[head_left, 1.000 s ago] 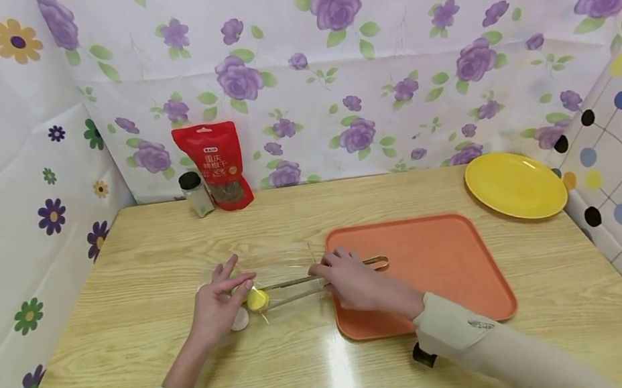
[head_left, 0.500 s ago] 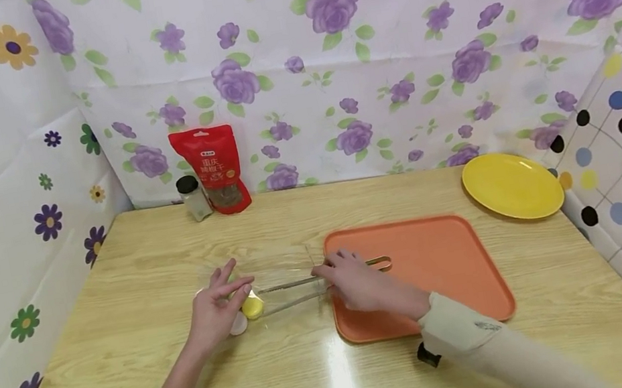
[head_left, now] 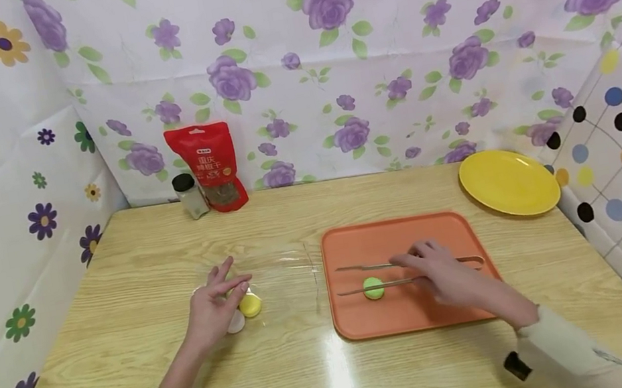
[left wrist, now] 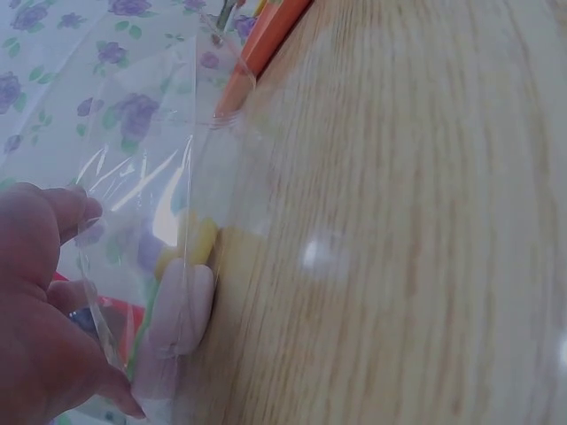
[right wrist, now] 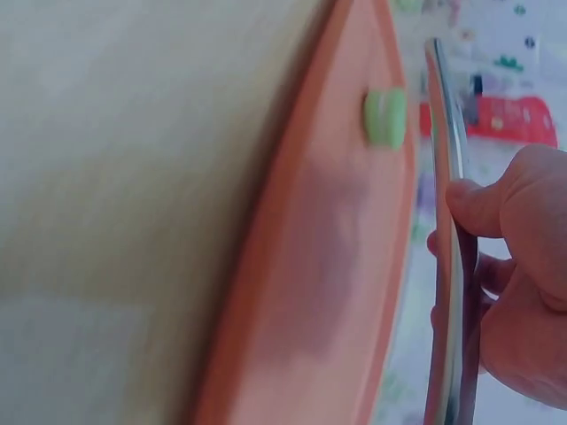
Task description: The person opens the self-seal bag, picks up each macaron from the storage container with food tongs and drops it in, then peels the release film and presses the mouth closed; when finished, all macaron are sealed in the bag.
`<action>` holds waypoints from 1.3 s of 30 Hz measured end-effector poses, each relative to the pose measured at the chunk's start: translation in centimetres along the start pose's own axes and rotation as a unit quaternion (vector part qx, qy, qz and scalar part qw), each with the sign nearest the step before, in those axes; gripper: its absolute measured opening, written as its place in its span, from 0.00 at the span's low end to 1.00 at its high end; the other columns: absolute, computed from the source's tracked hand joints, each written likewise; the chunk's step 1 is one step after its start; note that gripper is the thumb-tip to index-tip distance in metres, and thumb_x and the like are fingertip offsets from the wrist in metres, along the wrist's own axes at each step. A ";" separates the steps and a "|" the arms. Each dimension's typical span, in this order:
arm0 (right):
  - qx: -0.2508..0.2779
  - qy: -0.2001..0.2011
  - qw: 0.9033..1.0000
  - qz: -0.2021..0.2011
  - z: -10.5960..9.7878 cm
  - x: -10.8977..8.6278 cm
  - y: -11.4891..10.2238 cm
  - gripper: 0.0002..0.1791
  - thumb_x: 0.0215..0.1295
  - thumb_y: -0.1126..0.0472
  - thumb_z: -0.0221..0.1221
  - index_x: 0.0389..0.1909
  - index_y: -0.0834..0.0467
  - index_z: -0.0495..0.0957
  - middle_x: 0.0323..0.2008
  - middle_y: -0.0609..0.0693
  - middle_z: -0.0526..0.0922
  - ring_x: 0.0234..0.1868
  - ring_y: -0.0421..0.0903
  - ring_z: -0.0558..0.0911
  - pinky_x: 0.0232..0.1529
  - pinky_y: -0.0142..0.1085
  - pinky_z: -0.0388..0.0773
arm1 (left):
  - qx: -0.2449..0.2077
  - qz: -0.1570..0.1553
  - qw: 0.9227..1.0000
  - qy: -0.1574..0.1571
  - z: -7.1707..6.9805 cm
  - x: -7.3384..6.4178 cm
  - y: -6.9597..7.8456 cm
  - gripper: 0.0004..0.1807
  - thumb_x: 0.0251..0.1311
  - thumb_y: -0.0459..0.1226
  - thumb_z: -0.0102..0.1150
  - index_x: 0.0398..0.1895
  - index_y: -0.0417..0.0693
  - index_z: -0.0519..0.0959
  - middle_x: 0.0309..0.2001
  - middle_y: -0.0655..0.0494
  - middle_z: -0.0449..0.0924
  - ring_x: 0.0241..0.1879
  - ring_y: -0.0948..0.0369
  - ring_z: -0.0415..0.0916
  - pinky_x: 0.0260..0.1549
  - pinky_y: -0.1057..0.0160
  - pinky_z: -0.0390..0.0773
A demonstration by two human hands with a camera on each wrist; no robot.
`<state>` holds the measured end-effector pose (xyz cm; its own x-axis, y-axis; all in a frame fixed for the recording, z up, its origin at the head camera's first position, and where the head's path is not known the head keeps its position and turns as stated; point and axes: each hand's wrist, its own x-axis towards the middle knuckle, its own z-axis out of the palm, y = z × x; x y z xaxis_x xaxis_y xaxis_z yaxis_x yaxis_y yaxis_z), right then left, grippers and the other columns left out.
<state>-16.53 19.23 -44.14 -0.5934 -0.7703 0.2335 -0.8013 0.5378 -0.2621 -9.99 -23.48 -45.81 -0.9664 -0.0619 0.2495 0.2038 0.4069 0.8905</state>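
Observation:
My left hand [head_left: 215,306] pinches the edge of a clear plastic bag [head_left: 289,285], which lies on the table. Inside it, a yellow macaron [head_left: 251,306] and a pale pink one [left wrist: 184,305] sit close to the fingers; whatever else it contains is partly hidden by the hand. My right hand [head_left: 442,273] grips metal tongs [right wrist: 456,221] above the orange tray [head_left: 403,237], their two arms spread apart. A light green macaron [head_left: 373,288] rests on the tray below the tongs. In the right wrist view the tongs stand clear of it.
A red snack pouch [head_left: 212,169] and a black-capped jar [head_left: 190,196] stand at the back left, against the flowered cloth. At the back right a yellow plate [head_left: 509,183] lies near the side cloth.
The tongs have left the bag and moved right over the tray with my right hand. A green macaron now shows where that hand covered the tray. The left hand stays put.

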 end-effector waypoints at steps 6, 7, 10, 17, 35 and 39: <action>-0.014 0.050 0.999 -0.016 -0.3 -3.8 1.8 0.29 0.55 0.78 0.67 0.58 0.58 0.78 0.42 0.52 0.75 0.40 0.50 0.71 0.38 0.45 0.68 | 0.000 0.000 1.000 0.002 -0.2 -0.1 -0.6 0.10 0.65 0.31 0.65 0.45 0.32 0.86 0.69 0.35 0.64 0.72 0.31 0.47 0.67 0.31 0.46; -0.018 0.058 0.998 -0.018 -0.3 -4.2 2.0 0.30 0.53 0.79 0.68 0.57 0.58 0.78 0.41 0.51 0.75 0.40 0.50 0.70 0.36 0.44 0.67 | 0.000 0.002 1.000 0.003 -0.2 -0.1 -0.7 0.10 0.65 0.30 0.64 0.45 0.32 0.85 0.69 0.35 0.64 0.72 0.31 0.46 0.66 0.31 0.46; -0.021 0.074 0.997 -0.024 0.2 -5.1 2.5 0.32 0.49 0.80 0.69 0.56 0.58 0.77 0.40 0.51 0.75 0.38 0.50 0.69 0.34 0.42 0.63 | -0.002 0.005 1.000 0.005 -0.3 -0.1 -0.8 0.10 0.65 0.30 0.64 0.45 0.32 0.86 0.69 0.34 0.64 0.72 0.30 0.46 0.66 0.31 0.46; -0.021 0.070 0.997 -0.008 1.4 -5.6 2.5 0.31 0.51 0.78 0.69 0.58 0.58 0.77 0.42 0.52 0.75 0.38 0.48 0.68 0.36 0.42 0.68 | -0.001 -0.001 1.000 -0.001 -0.4 -0.2 -0.8 0.10 0.65 0.30 0.64 0.46 0.32 0.85 0.70 0.35 0.63 0.72 0.30 0.44 0.65 0.29 0.45; -0.031 0.066 0.997 0.009 1.4 -4.7 1.5 0.26 0.57 0.78 0.66 0.57 0.59 0.79 0.42 0.52 0.76 0.39 0.50 0.70 0.37 0.45 0.71 | 0.001 0.014 1.000 -0.001 0.1 0.2 -0.7 0.09 0.65 0.29 0.64 0.45 0.31 0.85 0.69 0.34 0.65 0.72 0.30 0.46 0.66 0.31 0.46; -0.023 0.057 0.998 0.003 1.5 -2.7 0.7 0.24 0.59 0.77 0.65 0.56 0.58 0.79 0.41 0.52 0.76 0.39 0.51 0.69 0.38 0.44 0.69 | -0.003 0.009 1.000 -0.005 0.3 0.2 -0.7 0.10 0.65 0.30 0.64 0.45 0.32 0.85 0.69 0.35 0.64 0.72 0.31 0.45 0.67 0.31 0.45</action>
<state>-15.38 21.21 -46.38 -0.6002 -0.7248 0.3382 -0.7993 0.5590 -0.2205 -10.41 -23.46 -46.46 -0.9640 -0.0453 0.2620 0.2224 0.4025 0.8880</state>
